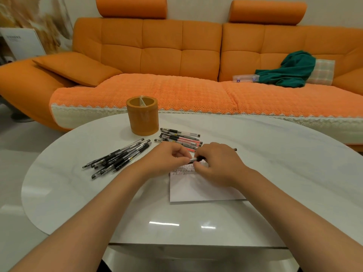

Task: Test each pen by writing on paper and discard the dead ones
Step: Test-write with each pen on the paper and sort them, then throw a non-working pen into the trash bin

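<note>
A black pen (197,159) lies level between my two hands, just above the white paper (198,188). My right hand (218,165) grips the pen's barrel. My left hand (167,157) pinches its left end with thumb and fingers. The pen's far end sticks out past my right hand. Rows of small written marks show on the paper's top edge, partly hidden by my hands. A heap of black pens (117,157) lies to the left. A second group of black and red pens (179,139) lies behind my hands.
An orange cylindrical pen holder (142,115) stands at the back of the white oval table (78,193). Beyond the table is an orange sofa (157,55) with a green cloth (290,69) and a clear plastic box (245,78) on its seat.
</note>
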Motion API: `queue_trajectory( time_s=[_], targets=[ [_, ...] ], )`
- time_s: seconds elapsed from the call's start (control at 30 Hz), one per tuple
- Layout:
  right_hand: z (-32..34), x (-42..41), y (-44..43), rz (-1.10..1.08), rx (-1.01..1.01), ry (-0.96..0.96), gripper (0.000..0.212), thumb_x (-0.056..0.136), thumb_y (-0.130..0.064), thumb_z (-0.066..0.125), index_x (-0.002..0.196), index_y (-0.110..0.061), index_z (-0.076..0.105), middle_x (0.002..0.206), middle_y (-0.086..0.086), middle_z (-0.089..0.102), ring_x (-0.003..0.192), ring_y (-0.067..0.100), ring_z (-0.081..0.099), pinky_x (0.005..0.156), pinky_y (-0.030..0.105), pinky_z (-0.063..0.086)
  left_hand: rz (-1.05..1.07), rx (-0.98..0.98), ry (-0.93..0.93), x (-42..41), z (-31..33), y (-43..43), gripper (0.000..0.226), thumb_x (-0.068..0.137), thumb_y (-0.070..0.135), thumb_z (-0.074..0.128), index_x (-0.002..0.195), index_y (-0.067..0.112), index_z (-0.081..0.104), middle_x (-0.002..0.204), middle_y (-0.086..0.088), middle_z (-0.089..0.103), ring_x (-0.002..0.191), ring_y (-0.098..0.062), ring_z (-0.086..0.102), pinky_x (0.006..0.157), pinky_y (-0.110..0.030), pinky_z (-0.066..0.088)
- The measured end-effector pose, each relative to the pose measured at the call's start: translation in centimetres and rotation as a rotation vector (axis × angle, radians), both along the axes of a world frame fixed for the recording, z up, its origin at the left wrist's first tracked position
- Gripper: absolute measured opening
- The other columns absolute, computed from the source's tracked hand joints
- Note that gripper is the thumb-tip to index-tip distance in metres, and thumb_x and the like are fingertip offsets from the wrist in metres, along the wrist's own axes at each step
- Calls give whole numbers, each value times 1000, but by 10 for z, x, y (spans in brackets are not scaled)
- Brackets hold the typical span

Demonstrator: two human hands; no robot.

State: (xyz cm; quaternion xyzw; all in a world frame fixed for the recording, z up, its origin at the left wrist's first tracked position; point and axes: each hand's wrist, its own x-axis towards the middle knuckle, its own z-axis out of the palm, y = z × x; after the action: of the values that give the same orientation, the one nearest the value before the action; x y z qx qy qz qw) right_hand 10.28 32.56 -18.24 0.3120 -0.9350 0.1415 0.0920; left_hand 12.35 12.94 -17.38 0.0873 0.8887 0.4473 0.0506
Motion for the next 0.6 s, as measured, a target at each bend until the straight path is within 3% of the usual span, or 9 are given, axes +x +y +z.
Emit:
queue_trajectory(
  time_s=[0.13, 0.23, 0.33, 0.5, 0.6],
  targets=[
    [-1, 4, -2, -48, 129, 139, 64, 75, -80, 37, 57, -19, 47, 50, -4, 46, 51, 12, 41, 48, 30, 24, -25, 87, -98, 4, 6, 5, 4, 86, 16, 75, 89, 18, 79, 88, -2, 77, 93, -25, 72, 86, -38, 59],
    [-3, 8, -5, -84, 142, 202, 67, 75, -77, 40, 49, -16, 32, 40, 1, 28, 43, 16, 25, 46, 30, 17, -65, 117, -137, 7, 7, 6, 5, 86, 16, 75, 88, 16, 80, 89, -5, 77, 96, -32, 70, 89, -43, 58],
    [-6, 10, -6, -121, 117, 174, 61, 71, -70, 34, 48, -14, 30, 39, 4, 22, 43, 18, 22, 45, 29, 18, -67, 106, -139, 8, 7, 8, 9, 89, 22, 73, 87, 17, 81, 86, -2, 77, 84, -21, 70, 86, -39, 57],
    [-6, 9, 1, -133, 49, 91, 64, 81, -73, 33, 50, -17, 34, 42, 2, 30, 44, 18, 28, 46, 30, 21, -46, 118, -117, 8, 8, 15, 18, 92, 28, 67, 85, 19, 81, 78, 1, 72, 71, -10, 63, 72, -29, 49],
    [-2, 8, 13, -125, 65, 10, 60, 87, -76, 39, 69, -20, 52, 58, -3, 54, 56, 13, 48, 51, 31, 28, -37, 106, -59, 9, 5, 20, 18, 95, 30, 63, 89, 26, 80, 82, 8, 74, 75, -5, 64, 72, -25, 48]
  ],
)
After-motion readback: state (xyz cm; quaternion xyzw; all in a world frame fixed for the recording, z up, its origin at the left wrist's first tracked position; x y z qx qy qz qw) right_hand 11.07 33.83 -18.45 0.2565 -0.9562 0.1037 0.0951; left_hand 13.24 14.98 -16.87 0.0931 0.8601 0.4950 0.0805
